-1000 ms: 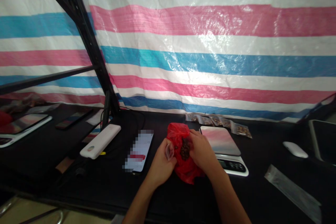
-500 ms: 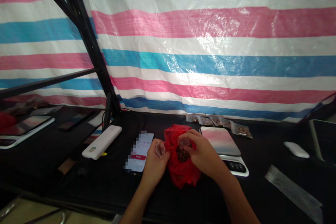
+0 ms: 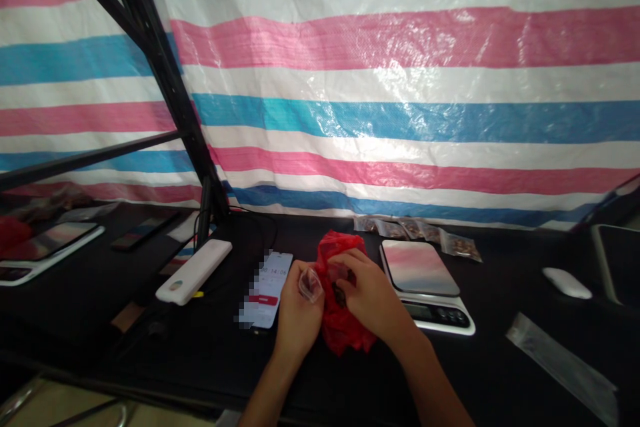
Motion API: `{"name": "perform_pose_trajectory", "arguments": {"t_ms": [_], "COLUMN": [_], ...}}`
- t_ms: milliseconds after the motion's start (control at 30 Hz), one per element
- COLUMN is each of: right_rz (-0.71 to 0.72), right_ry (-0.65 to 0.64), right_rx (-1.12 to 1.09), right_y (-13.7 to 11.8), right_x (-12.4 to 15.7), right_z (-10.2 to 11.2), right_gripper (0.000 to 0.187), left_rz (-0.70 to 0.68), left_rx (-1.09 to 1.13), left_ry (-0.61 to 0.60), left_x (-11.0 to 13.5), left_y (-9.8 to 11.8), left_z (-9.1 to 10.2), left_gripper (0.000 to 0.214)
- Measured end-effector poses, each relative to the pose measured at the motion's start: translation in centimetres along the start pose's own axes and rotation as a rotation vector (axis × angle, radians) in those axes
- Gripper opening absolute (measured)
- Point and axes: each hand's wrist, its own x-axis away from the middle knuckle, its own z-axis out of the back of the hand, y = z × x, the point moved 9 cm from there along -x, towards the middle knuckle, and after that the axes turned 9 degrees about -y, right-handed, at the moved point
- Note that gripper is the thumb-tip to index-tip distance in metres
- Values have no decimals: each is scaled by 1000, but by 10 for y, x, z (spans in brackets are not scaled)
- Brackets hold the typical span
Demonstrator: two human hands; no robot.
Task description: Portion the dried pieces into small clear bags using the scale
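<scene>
My left hand [image 3: 300, 313] is closed round a small clear plastic bag [image 3: 311, 285], whose open mouth faces up. A red plastic bag [image 3: 345, 333] stands right beside it, its mouth open, with small dark brown pieces [image 3: 339, 295] inside. Over that mouth is my right hand [image 3: 373, 290], fingers curled and pinching a small translucent piece [image 3: 338, 271] like a little scoop or cup; its exact kind is unclear. The fingertips partly cover the brown pieces. Whether my left fingers also grip the red bag's edge cannot be seen.
A white digital scale [image 3: 423, 270] lies to the right, with several filled clear packets [image 3: 460, 245] behind it. Left are a phone [image 3: 267, 287] and a white power bank [image 3: 195, 271]. Farther right lie a white mouse [image 3: 567, 282] and flat clear bags [image 3: 563, 367].
My right hand has moved slightly left and down, toward the clear bag in my left hand. The red bag has narrowed and shifted, and more of the scale's display shows.
</scene>
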Motion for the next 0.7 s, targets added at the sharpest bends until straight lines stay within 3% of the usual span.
{"name": "perform_pose_trajectory", "arguments": {"t_ms": [500, 700], "right_rz": [-48, -47], "right_ry": [-7, -9], "right_rx": [-36, -139], "right_y": [15, 17], "right_x": [0, -1], "right_z": [-10, -10], "right_gripper": [42, 37], "left_rz": [179, 110], "left_rx": [233, 178], "left_ry": [52, 78], "left_x": [-1, -3], "left_y": [-15, -9], "left_z": [8, 13], "left_gripper": [20, 22]}}
